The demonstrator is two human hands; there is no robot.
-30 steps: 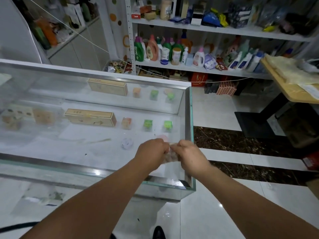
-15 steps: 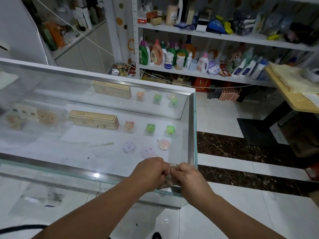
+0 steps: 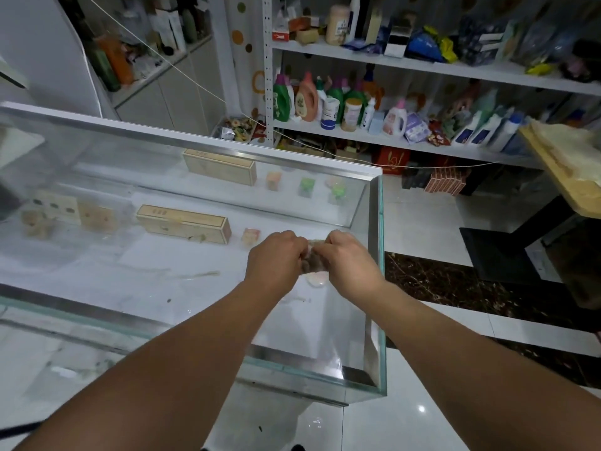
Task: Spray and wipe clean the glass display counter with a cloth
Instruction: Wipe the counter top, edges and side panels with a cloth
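The risk here is, I think, that the cloth [image 3: 312, 260] slips out or is used as a tight ball. Both hands pull on a very small bunch, and a ball would only smear the dirt instead of lifting it. The left hand [image 3: 276, 255] and the right hand [image 3: 349, 258] are close together, each pinching one side of the cloth, above the right end of the glass tabletop [image 3: 130, 278]. The cloth looks grey-brown, thin and wrinkled - the glass looks hazy, with some streaks.
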